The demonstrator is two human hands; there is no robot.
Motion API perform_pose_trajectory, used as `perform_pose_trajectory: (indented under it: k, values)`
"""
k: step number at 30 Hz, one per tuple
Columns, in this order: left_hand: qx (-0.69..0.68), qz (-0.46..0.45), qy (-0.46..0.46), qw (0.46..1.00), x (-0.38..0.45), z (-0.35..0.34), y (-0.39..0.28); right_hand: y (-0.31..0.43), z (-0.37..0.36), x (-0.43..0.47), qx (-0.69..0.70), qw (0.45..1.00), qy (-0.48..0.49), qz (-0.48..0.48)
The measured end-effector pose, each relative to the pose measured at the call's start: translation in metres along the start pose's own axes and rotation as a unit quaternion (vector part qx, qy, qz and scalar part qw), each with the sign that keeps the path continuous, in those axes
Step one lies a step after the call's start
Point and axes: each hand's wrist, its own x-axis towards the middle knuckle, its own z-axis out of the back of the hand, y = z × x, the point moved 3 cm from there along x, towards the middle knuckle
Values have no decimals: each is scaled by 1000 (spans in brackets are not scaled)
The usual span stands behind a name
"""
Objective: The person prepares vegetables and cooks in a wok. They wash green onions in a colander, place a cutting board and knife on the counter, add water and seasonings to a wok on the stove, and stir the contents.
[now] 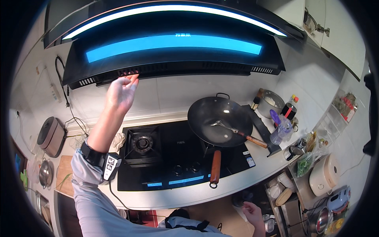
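My left hand (123,91) is raised to the lower edge of the black range hood (171,68), its fingertips at the slotted strip; I cannot tell whether they touch it. Low at the right, my right hand (253,211) hangs in front of the counter, fingers loosely curled, and I see nothing in it. A dark wok (204,118) sits on the right side of the black glass gas hob (174,148), its wooden handle (215,169) towards me. A metal spatula with a wooden handle (257,141) rests in the wok, in a little cloudy liquid.
The left burner (142,143) is uncovered. A cutting board (65,171) and a brown-and-black appliance (51,136) stand left. Right of the wok are a metal pot (270,103), a sauce bottle (290,108) and a purple-lidded container (278,133). A cream rice cooker (324,174) and an open cabinet door (345,44) are farther right.
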Motion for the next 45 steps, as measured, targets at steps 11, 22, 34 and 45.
perform_pose_trajectory:
  k: [11,22,34,45]
  values:
    - [210,51,94,972,-229,91,-7,-29,-3,-25,-49,983,153,93]
    - [199,104,-296,928,-542,293,-70,25,-180,-80,-151,853,473,162]
    - [277,89,-405,867,-760,425,-266,138,-499,-345,-99,614,737,265]
    - [332,19,-386,861,-772,540,-420,216,-704,-461,-95,483,819,293]
